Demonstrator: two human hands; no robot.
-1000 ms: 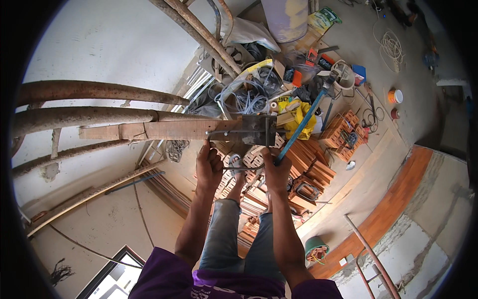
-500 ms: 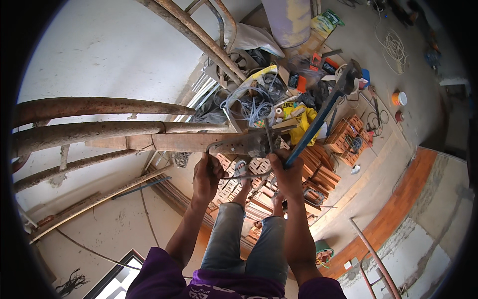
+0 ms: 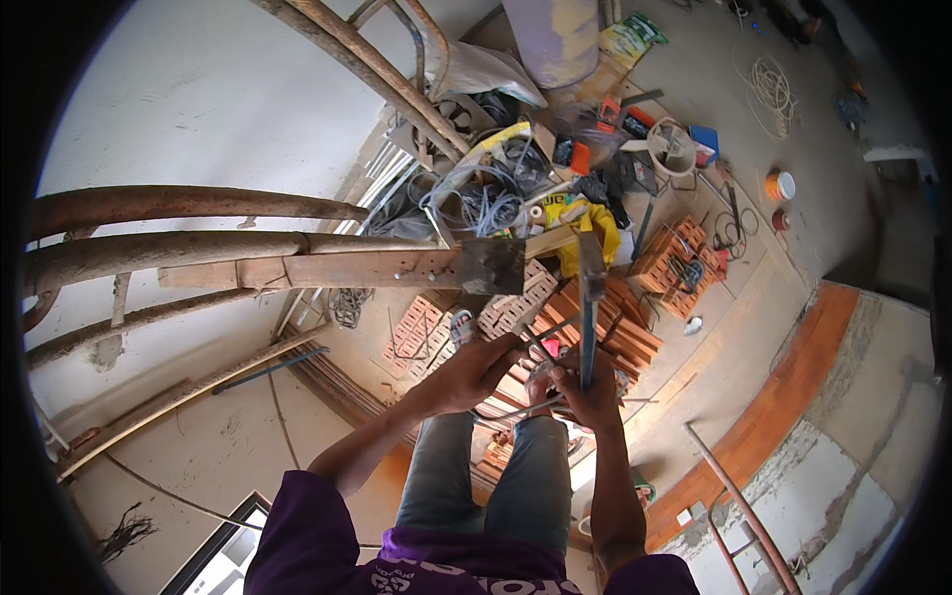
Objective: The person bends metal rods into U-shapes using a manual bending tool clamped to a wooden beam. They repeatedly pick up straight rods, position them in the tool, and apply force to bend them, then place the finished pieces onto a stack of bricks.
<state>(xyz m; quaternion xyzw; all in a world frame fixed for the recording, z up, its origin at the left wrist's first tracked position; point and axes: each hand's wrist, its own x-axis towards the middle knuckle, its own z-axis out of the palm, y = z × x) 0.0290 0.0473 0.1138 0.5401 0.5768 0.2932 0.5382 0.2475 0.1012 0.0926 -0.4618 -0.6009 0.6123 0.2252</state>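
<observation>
My right hand (image 3: 589, 395) is closed around a long blue-handled bar tool (image 3: 587, 332) with a dark metal head. It stands nearly upright in the view, its head beside the plate end of the board. A thin bent metal rod (image 3: 501, 415) curves below my hands and runs to my right hand. My left hand (image 3: 481, 372) is closed, its fingers pinching at part of the rod beside the tool. Ahead, a wooden board (image 3: 337, 270) carries a dark square plate (image 3: 493, 266) at its end and a few nails (image 3: 409, 275). Fingers hide part of the rod.
Rusty scaffold pipes (image 3: 198, 246) come in from the left. Below lie stacked hollow bricks (image 3: 521, 297) and more bricks (image 3: 676, 266) at right. Farther off are clear tubing (image 3: 491, 203), a yellow bag (image 3: 595, 233), a pail (image 3: 672, 149) and coiled cable (image 3: 769, 89).
Both hands have come back from the board's plate end, toward my body and rightward. The blue-handled tool swung from a rightward slant to nearly upright, and the bent rod dropped lower.
</observation>
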